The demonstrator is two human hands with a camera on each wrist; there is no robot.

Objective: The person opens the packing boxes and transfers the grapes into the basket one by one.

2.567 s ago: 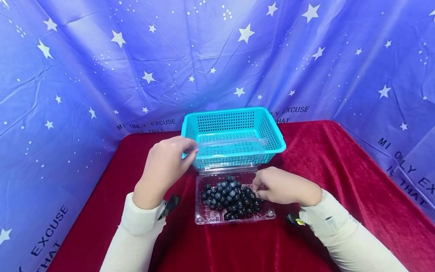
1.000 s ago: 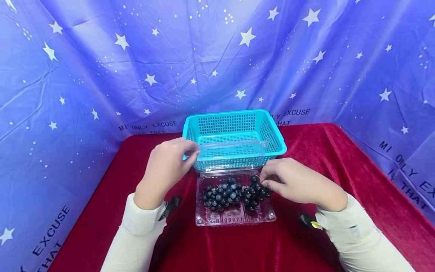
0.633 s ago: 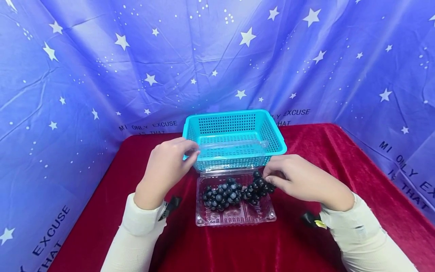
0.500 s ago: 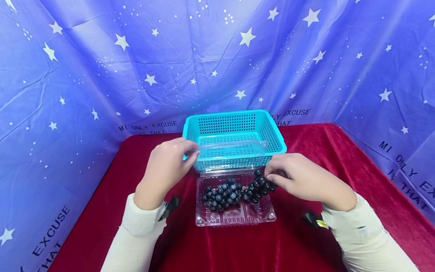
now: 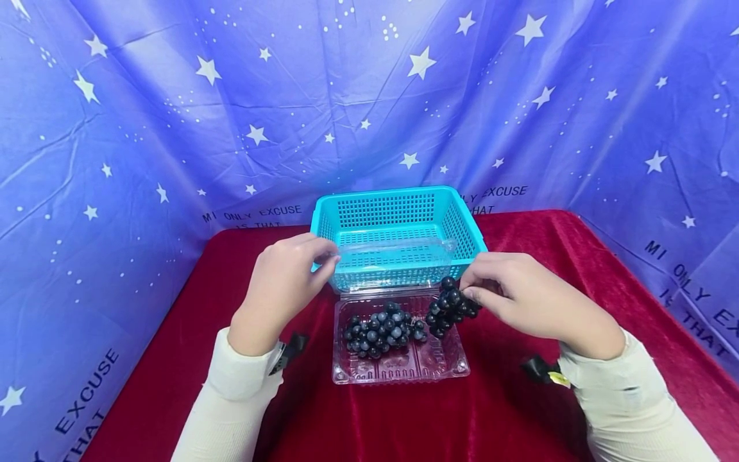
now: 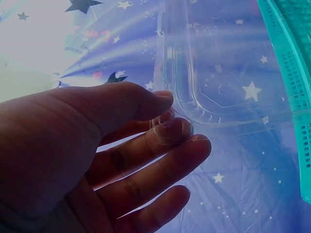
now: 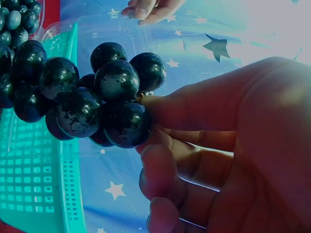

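Observation:
My right hand (image 5: 519,295) pinches a bunch of dark grapes (image 5: 450,309) by its stem end, raised over the right side of a clear plastic clamshell box (image 5: 398,371). In the right wrist view the held grapes (image 7: 80,97) hang to the left of my thumb and fingers. A second bunch of grapes (image 5: 378,332), dusted paler, lies inside the box. My left hand (image 5: 285,289) pinches the corner of the box's raised lid (image 5: 398,260); in the left wrist view thumb and forefinger meet at the lid's tab (image 6: 170,127).
A turquoise slotted basket (image 5: 473,237) stands right behind the box, seen partly through the clear lid. Red velvet cloth (image 5: 369,423) covers the table. A blue curtain with stars (image 5: 346,96) surrounds the back and sides.
My right hand has lifted its grape bunch up and to the right, apart from the bunch that stays in the box. My left hand keeps its hold on the lid.

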